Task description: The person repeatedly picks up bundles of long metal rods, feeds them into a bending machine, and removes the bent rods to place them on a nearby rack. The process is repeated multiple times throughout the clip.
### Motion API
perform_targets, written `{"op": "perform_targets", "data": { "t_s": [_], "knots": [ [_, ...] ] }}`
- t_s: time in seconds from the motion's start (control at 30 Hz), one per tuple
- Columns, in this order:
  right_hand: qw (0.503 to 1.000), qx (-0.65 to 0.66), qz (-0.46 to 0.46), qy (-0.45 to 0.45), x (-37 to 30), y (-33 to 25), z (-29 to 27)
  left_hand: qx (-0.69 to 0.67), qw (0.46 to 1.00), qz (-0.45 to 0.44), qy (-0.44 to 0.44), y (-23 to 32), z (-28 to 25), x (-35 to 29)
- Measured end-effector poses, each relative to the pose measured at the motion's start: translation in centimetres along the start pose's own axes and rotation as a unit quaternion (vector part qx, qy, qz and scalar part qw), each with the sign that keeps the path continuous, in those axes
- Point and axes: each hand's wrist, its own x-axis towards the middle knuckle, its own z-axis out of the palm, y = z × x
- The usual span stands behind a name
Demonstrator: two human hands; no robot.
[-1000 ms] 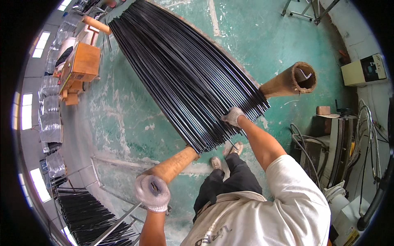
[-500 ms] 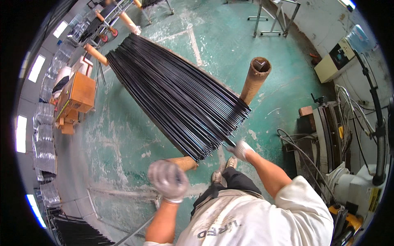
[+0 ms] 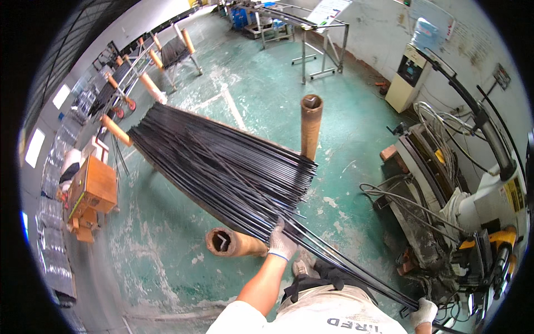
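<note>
A wide stack of long thin black rods [image 3: 222, 150] lies slantwise across a rack, fanning out toward me. Several rods [image 3: 345, 257] have been drawn out of it and reach to my right side. My right hand [image 3: 424, 313], in a pale work glove, is closed around this bundle near the lower right edge. In a matching glove, my left hand [image 3: 282, 241] closes on the same rods at the near end of the stack. Its fingertips are partly hidden. Just left of it a brown cardboard tube [image 3: 245, 244] sticks out, sleeved over a metal post.
Another cardboard tube [image 3: 311, 125] stands upright at the stack's right corner. Cables and a machine [image 3: 439, 172] crowd the right side. Cardboard boxes [image 3: 94, 186] stand at the left. Farther off are a water dispenser [image 3: 408, 78] and a metal frame table [image 3: 325, 55].
My right hand has pulled several rods out toward me and to the right. The left hand has come from the raised tube side onto the rods. The view has tilted up.
</note>
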Motion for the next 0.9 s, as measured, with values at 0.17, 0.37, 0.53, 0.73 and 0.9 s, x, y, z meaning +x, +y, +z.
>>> {"op": "perform_targets", "data": {
  "t_s": [0.17, 0.37, 0.53, 0.73, 0.9],
  "knots": [
    [0.969, 0.033, -0.053, 0.239, 0.7, 1.1, 3.8, -0.006, 0.999, 0.019, 0.044, -0.1, -0.7, -1.3],
    [0.932, 0.083, -0.076, 0.344, 3.0, 6.0, 4.0, 0.067, 0.996, 0.053, -0.035, -5.0, 7.5, -5.3],
    [0.894, 0.086, -0.093, 0.43, 5.7, 13.4, -0.4, 0.19, 0.972, 0.116, -0.071, -14.6, 12.8, -5.8],
    [0.868, 0.018, -0.076, 0.49, 7.3, 22.0, -4.8, 0.149, 0.986, 0.071, 0.027, -24.5, 11.2, -4.0],
    [0.885, 0.003, -0.069, 0.461, 7.8, 28.0, -3.0, 0.178, 0.977, 0.056, 0.104, -30.9, 6.5, -3.6]
  ]
}}
